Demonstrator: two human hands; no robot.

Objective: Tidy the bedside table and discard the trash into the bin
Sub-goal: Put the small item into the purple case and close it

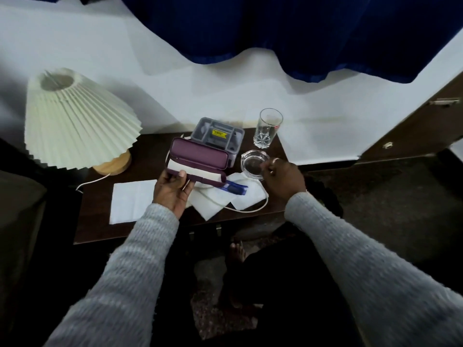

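On the dark bedside table (97, 221) my left hand (172, 190) grips the near edge of an open purple case (198, 159) with a white lining, thumb on top. My right hand (283, 177) holds the rim of a clear glass ashtray (253, 162) at the table's right side. Between the hands lie crumpled white tissues (225, 196) with a blue wrapper (235, 189) on them and a white cable (248, 209) looping across. A flat white tissue (132, 201) lies to the left.
A grey plastic organiser box (218, 134) sits behind the purple case. A tall drinking glass (268, 128) stands at the back right corner. A pleated white lamp (75, 121) with a wooden base fills the table's left. A blue curtain (300, 33) hangs behind; a wooden cabinet (426, 126) is at right.
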